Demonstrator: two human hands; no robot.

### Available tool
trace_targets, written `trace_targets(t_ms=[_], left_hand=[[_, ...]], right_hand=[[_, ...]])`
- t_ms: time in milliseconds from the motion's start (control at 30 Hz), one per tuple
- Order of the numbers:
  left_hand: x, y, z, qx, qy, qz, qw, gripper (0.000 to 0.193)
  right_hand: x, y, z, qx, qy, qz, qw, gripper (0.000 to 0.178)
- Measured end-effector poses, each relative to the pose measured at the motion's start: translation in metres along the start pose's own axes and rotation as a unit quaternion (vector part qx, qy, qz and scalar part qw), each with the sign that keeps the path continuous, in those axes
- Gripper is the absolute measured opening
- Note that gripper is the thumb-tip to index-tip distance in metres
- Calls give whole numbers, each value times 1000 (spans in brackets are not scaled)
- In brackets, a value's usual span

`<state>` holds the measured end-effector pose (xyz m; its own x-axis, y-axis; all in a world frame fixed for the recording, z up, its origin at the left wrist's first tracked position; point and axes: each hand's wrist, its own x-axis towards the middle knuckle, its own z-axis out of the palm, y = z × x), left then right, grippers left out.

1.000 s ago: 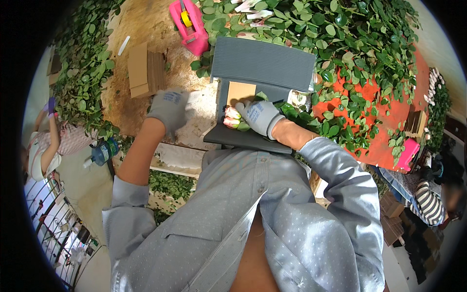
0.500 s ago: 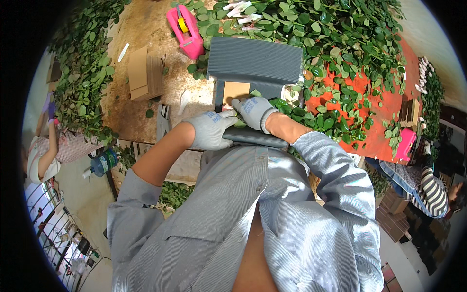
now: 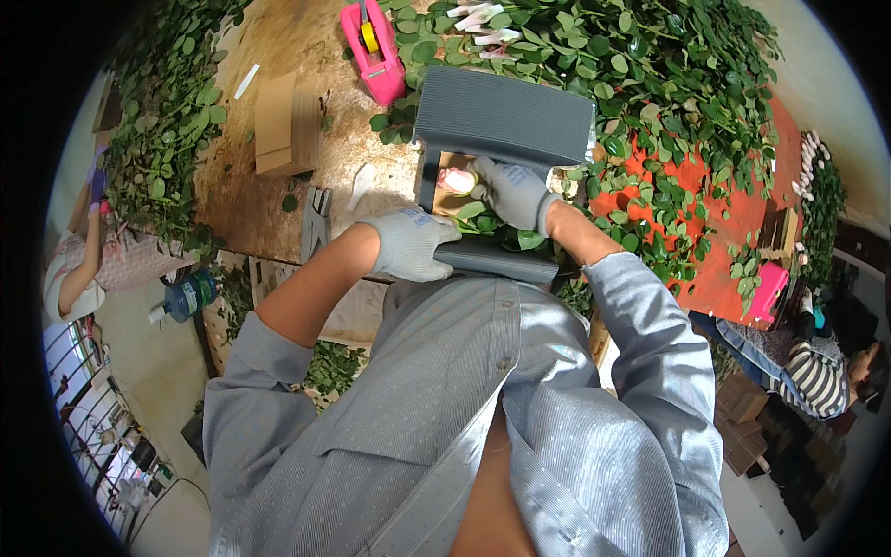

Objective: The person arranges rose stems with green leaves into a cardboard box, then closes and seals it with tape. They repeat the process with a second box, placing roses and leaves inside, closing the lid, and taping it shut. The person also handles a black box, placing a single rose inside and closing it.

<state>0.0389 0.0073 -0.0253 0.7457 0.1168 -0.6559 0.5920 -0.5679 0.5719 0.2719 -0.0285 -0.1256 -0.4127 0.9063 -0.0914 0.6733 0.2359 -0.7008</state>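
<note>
A dark grey ribbed stand (image 3: 506, 113) rests on the table in front of me, with a piece of cardboard (image 3: 449, 206) in its recess. On the cardboard lies a pale pink rose (image 3: 456, 180). My gloved right hand (image 3: 516, 193) has its fingers curled at the right side of the rose's head. Green leaves (image 3: 478, 220) show below that hand; the stem is mostly hidden. My gloved left hand (image 3: 410, 244) rests at the stand's near left edge, thumb and fingers apart, beside the leaves.
Left of the stand are a pink tape dispenser (image 3: 373, 51), stacked cardboard sheets (image 3: 286, 125) and a grey metal tool (image 3: 316, 223). Piled leafy stems (image 3: 640, 65) cover the far and right table. People work at left (image 3: 88, 265) and right (image 3: 817, 376).
My right hand has shifted right, uncovering the pink rose and more leaves. My left hand has drawn slightly back from it. The whole view has shifted a little.
</note>
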Motion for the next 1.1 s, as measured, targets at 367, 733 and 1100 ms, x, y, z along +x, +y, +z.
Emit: trace_targets(t_ms=[367,733,1100], left_hand=[[-2,-7,7,-19,43,11,999,67],[7,32,-1,-352,382,166,838,33],[23,105,-43,-662,381,238,601,38]], right_hand=[[-9,-26,-29,250,-29,-9,968,22],[-30,-93,-73,211,227,60,949,35],[-65,-165,-130,71,405,-60,910,47]])
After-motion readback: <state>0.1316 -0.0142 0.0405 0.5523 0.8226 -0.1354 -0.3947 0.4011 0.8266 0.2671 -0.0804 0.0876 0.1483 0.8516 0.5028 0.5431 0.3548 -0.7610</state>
